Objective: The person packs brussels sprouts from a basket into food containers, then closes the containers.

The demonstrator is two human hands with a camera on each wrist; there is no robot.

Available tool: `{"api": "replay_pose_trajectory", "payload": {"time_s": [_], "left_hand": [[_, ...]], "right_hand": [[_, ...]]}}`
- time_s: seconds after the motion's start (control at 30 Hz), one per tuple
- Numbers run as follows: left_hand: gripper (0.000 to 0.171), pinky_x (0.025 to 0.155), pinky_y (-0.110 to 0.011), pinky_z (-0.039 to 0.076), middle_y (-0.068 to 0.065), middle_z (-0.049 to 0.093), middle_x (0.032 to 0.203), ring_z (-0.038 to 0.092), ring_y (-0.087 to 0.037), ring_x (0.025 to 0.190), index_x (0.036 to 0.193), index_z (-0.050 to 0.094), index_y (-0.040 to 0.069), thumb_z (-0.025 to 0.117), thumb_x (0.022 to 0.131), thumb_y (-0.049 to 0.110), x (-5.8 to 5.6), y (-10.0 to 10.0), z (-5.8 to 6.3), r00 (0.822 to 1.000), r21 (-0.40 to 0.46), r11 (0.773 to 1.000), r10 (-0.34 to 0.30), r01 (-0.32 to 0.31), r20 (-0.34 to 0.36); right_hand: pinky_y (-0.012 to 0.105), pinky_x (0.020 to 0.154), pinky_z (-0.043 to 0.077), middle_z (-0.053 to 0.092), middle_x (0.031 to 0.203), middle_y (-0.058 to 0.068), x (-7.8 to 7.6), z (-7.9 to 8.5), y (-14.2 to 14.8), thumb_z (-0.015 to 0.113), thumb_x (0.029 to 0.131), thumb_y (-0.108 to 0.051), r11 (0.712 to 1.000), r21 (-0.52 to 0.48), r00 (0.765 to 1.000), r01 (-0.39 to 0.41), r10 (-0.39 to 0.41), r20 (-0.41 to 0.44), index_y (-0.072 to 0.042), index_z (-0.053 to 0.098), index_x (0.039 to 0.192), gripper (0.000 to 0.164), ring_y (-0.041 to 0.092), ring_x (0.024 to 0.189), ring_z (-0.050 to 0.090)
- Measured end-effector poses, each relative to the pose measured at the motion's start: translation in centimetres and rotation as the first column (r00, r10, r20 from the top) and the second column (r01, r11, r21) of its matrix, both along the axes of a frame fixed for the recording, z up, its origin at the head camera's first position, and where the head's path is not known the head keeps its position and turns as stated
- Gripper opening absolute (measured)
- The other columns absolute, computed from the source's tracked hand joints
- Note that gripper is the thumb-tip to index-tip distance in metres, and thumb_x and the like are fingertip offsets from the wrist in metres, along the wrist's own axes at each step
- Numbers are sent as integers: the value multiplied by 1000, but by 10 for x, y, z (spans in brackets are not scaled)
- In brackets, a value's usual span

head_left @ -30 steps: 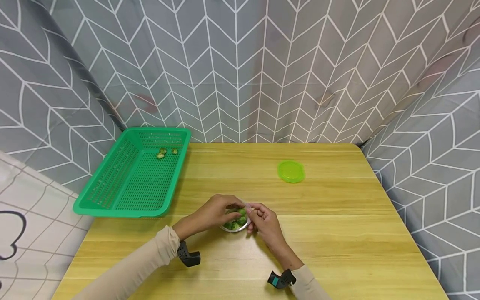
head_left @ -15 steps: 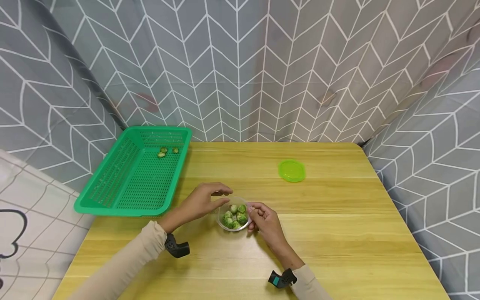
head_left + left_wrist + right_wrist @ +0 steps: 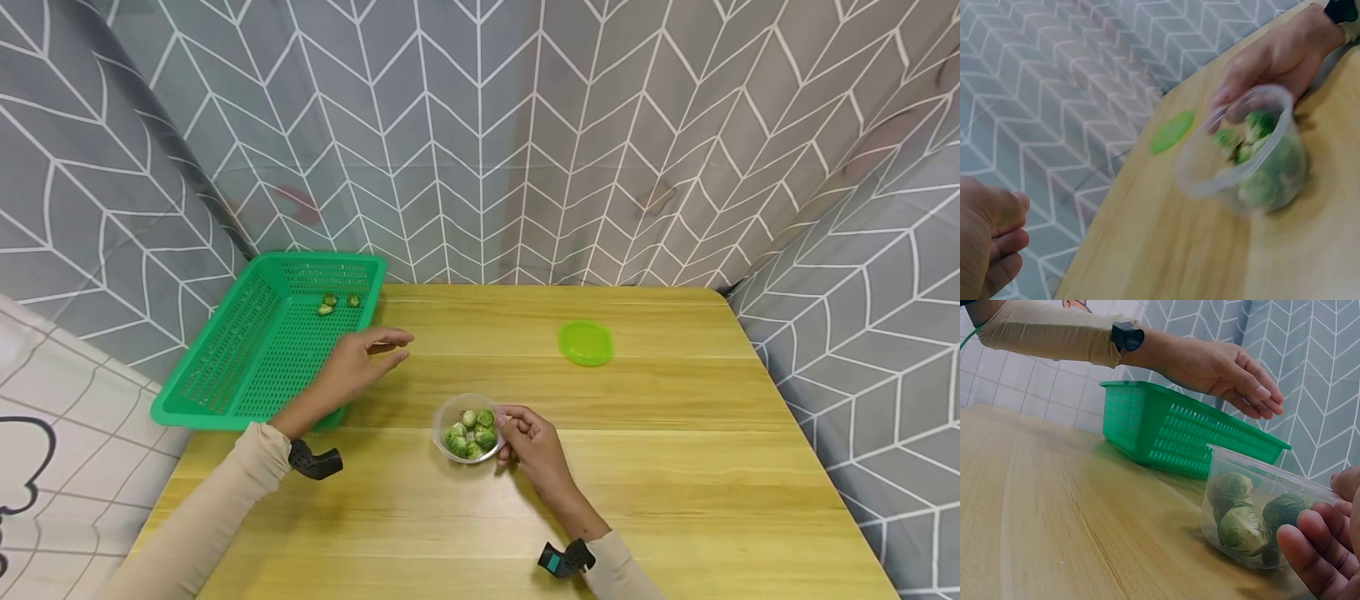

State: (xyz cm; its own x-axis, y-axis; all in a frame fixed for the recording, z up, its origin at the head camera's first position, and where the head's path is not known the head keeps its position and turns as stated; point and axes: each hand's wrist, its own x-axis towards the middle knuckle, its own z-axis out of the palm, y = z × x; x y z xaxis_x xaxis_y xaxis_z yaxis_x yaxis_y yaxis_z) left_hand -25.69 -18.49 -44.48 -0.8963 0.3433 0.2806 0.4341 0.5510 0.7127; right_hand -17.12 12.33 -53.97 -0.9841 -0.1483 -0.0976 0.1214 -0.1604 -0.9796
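The right hand (image 3: 534,446) has its thumb and fingers clamped on the rim of a clear plastic tub (image 3: 450,410), taking it from the right side, a hold that seems meant to keep the light tub steady while leaving its mouth uncovered. The tub stands on the wooden table (image 3: 652,483) in front of the person, and green sprouts (image 3: 472,437) lie heaped at its bottom, where the wall pens them in and the clear plastic lets them be seen from the side. The left hand (image 3: 351,367) hangs in the air by the near right rim of the green basket (image 3: 277,367), thumb and fingers apart, with nothing seen in its grasp; whether it is above the rim or just beside it is hard to judge from these angles. The basket sits at the left of the table, probably for the left hand's easy reach, and three small sprouts (image 3: 325,309) rest on its floor near the far end, close together and well apart from the hand. The lime green lid (image 3: 586,343) lies flat toward the back, right of the tub, likely put there to be out of the way of both hands.
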Motion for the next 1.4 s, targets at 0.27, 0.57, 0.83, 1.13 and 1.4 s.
{"api": "replay_pose_trajectory", "payload": {"time_s": [0.27, 0.57, 0.83, 1.13, 1.4], "left_hand": [[30, 88, -43, 59, -3, 71, 123, 69, -26, 108, 125, 71, 18, 72, 96, 22, -17, -36, -1, 995, 9, 995, 95, -95, -11], [32, 86, -48, 58, -12, 71, 120, 69, -33, 105, 127, 69, 9, 69, 98, 22, -39, -79, -12, 984, -31, 984, 177, -178, -30], [31, 90, -48, 56, -16, 70, 120, 66, -33, 106, 127, 68, 6, 69, 98, 19, -62, -109, -24, 970, -72, 969, 233, -238, -68], [36, 96, -55, 53, -20, 67, 124, 63, -37, 113, 130, 65, 4, 68, 99, 20, -83, -127, -29, 956, -108, 950, 293, -292, -5], [43, 92, -62, 51, -28, 61, 129, 59, -49, 116, 137, 59, -2, 66, 100, 19, -95, -146, -40, 945, -155, 935, 326, -318, 30]], "right_hand": [[25, 52, 56, 64, 75, 12, -1, 1, 1, 68, 98, -17, 1000, -1, 1000, 9, -9, 10, -4, 68, 123, 28, 16, 55, 61], [27, 52, 58, 63, 76, 11, -1, 0, 2, 69, 98, -20, 1000, -13, 1000, 1, -1, 4, -4, 68, 123, 30, 15, 55, 61], [30, 53, 59, 63, 77, 14, -3, -2, 3, 69, 98, -22, 1000, -12, 1000, -4, 4, 4, -3, 67, 124, 33, 16, 55, 61], [29, 53, 59, 63, 77, 14, -2, 0, 2, 69, 98, -20, 1000, -10, 1000, -2, 3, 6, -3, 67, 124, 32, 16, 56, 61], [29, 53, 59, 63, 78, 14, -1, -1, 1, 69, 98, -21, 1000, -20, 1000, -13, 14, 7, -2, 66, 125, 33, 15, 57, 61]]}}
